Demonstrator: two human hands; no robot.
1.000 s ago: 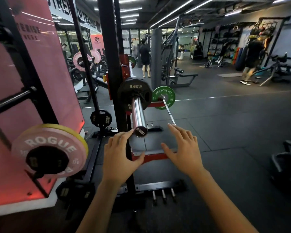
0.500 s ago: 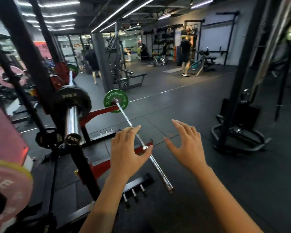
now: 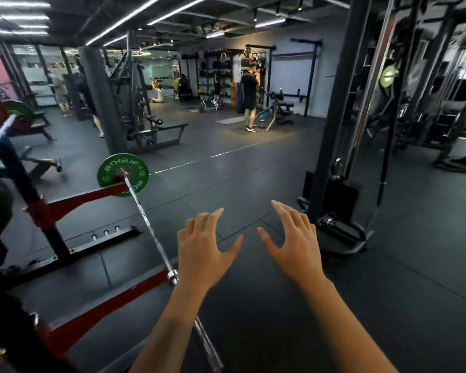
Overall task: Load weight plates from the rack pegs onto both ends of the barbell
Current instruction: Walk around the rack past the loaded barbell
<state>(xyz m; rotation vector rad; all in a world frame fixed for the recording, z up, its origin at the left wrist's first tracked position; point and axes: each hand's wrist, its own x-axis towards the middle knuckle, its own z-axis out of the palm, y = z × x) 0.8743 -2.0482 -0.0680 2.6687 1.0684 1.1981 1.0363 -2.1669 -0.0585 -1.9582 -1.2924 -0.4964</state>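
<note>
A silver barbell (image 3: 145, 219) runs from the lower middle up to the left, resting across the red arms of the rack (image 3: 73, 200). A green ROGUE plate (image 3: 122, 174) sits on its far end. The near sleeve, partly hidden behind my left forearm, carries no plate that I can see. My left hand (image 3: 203, 249) hovers open just right of the bar's collar, fingers spread, not touching it. My right hand (image 3: 296, 243) is open beside it, over the dark floor.
A black cable machine (image 3: 336, 146) with its base stands close on the right. A black upright of the rack (image 3: 19, 184) is at the left edge. People stand among benches and machines (image 3: 249, 98) at the far side. Dark rubber flooring lies ahead.
The view has swung right: the rack's plate pegs and the upper barbell with the 2.5 kg plate have left the frame. Both hands stay open and empty, now right of the bar.
</note>
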